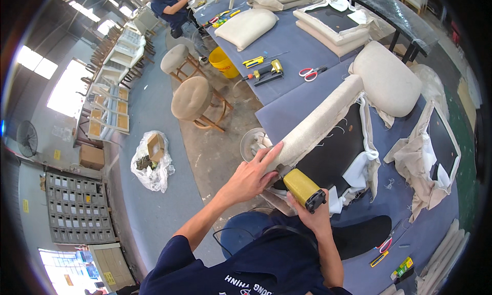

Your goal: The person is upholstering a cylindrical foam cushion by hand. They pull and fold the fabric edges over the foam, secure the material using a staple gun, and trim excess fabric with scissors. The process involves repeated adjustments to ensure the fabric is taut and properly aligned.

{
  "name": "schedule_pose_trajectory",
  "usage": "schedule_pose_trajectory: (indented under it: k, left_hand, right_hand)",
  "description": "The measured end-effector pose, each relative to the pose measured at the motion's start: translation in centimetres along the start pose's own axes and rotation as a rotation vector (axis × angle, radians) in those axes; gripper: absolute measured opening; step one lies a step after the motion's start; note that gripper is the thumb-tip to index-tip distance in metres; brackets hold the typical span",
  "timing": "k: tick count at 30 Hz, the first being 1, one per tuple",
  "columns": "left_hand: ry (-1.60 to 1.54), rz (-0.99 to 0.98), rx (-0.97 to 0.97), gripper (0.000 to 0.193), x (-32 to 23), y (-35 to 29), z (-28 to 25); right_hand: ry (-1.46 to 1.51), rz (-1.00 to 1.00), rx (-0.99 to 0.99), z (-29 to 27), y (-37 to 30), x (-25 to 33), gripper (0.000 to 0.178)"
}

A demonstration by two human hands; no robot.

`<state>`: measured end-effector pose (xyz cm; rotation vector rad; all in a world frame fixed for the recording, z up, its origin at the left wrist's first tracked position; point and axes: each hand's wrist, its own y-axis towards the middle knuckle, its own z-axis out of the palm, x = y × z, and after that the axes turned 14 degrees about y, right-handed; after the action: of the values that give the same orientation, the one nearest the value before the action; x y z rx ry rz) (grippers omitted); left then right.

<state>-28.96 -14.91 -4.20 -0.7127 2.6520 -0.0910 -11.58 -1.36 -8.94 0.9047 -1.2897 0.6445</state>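
A yellow staple gun [301, 185] is gripped in my right hand [316, 219], its nose against the near left edge of an upholstered seat cushion [323, 122]. My left hand [248, 176] is closed on that same corner, thumb beside the nose and index finger stretched along the beige side. The cushion stands tilted, its black underside showing. White padding [357, 171] and loose fabric edges hang along its near right side. The fingers of my right hand are partly hidden behind the gun.
On the blue table lie a second staple gun [269, 72], red-handled scissors [310, 74], a rounded beige cushion [388, 80] and a partly covered seat [428, 154]. Two round stools [192, 98] and a yellow bucket [223, 63] stand at left. Another person [171, 8] works at the far end.
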Motion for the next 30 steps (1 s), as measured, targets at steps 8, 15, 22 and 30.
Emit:
schedule_pose_trajectory:
  k: [8,15,22,30]
  left_hand:
    - [0.024,0.028,-0.03,0.09,0.7,0.2,0.7]
    - [0.052,0.014,0.059,0.104,-0.3,0.5,-0.1]
    - [-0.034,0.104,0.099,0.097,-1.1,0.7,-1.6]
    - [-0.736,0.421,-0.325,0.039,-2.1,4.9,1.6]
  right_hand:
    - [-0.013,-0.013,0.014,-0.2,-0.7,-1.1,0.023]
    - [-0.048,0.082,0.16,-0.7,-2.0,-2.2,0.029]
    - [-0.029,0.125,0.102,-0.7,-3.3,-0.6,0.033]
    - [-0.034,0.212,-0.084,-5.3,-3.9,2.4,0.037]
